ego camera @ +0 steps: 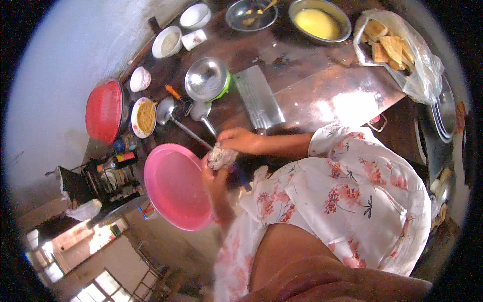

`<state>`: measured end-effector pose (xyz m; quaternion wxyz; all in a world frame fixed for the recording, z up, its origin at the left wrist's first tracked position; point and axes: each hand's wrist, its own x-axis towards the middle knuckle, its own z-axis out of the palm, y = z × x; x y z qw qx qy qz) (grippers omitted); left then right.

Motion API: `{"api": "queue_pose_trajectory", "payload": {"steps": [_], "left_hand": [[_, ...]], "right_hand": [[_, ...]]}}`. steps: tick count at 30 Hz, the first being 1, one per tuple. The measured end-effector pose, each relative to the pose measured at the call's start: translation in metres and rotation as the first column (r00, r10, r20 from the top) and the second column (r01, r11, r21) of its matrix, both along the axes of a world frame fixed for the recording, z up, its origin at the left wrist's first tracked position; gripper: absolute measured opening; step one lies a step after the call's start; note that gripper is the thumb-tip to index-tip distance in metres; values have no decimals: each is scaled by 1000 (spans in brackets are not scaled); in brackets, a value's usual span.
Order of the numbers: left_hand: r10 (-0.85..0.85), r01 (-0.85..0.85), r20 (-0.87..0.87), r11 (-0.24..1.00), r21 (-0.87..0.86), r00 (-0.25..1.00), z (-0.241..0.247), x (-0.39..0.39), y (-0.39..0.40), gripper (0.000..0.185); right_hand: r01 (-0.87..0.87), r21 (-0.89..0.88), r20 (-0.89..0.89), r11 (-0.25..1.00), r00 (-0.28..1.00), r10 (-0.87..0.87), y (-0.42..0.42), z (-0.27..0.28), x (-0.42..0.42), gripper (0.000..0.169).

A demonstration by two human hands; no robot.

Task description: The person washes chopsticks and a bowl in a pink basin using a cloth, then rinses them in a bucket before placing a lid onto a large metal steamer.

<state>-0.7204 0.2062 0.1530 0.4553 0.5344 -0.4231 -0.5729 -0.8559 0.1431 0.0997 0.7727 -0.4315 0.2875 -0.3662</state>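
Note:
A crumpled, pale greyish lump, perhaps a wrung cloth (222, 157), is held between both hands. My right hand (241, 140) closes over its upper side, while my left hand (216, 177) grips it from below. The pink plastic basin (175, 187) lies just left of my left hand. Long handles of a metal ladle (165, 110) and a metal spatula (200, 111) run towards my hands; their ends are partly hidden. Above my right wrist lies a cleaver (259, 97) with a broad blade. A steel bowl (206, 78) rests on something green beside it.
Along the dark table (302, 79) stand a bowl of yellow liquid (317, 23), a metal bowl with a utensil (252, 17), white bowls (167, 41), a dish of noodle-like food (144, 117) and a red basket (103, 112). Flat bread pieces (390, 47) fill a plastic bag at the right.

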Motion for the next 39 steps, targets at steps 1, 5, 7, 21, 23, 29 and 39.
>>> {"api": "queue_pose_trajectory", "payload": {"steps": [1,5,7,21,23,29,39], "left_hand": [[-42,43,-25,999,18,999,1,-8,-1,40],[-150,155,-133,988,23,980,-11,-34,3,38],[-178,186,-175,982,33,968,-18,-39,4,37],[-37,65,-231,991,113,972,-25,-156,12,24],[-23,55,-203,986,156,979,-30,-187,12,21],[-197,209,-88,966,152,976,-47,-290,-3,19],[-339,344,179,939,0,924,-149,-277,-73,45]], "right_hand": [[13,76,36,997,999,-16,2,-1,-10,16],[91,88,220,992,969,-109,19,-2,-49,15],[156,172,193,973,963,-189,37,3,-59,13],[272,270,-98,924,962,-254,72,-58,-163,20],[281,282,-67,917,960,-274,78,-68,-190,17],[295,251,13,922,951,-308,84,-105,-312,12],[710,206,-237,673,703,-670,115,-139,-452,16]]}}
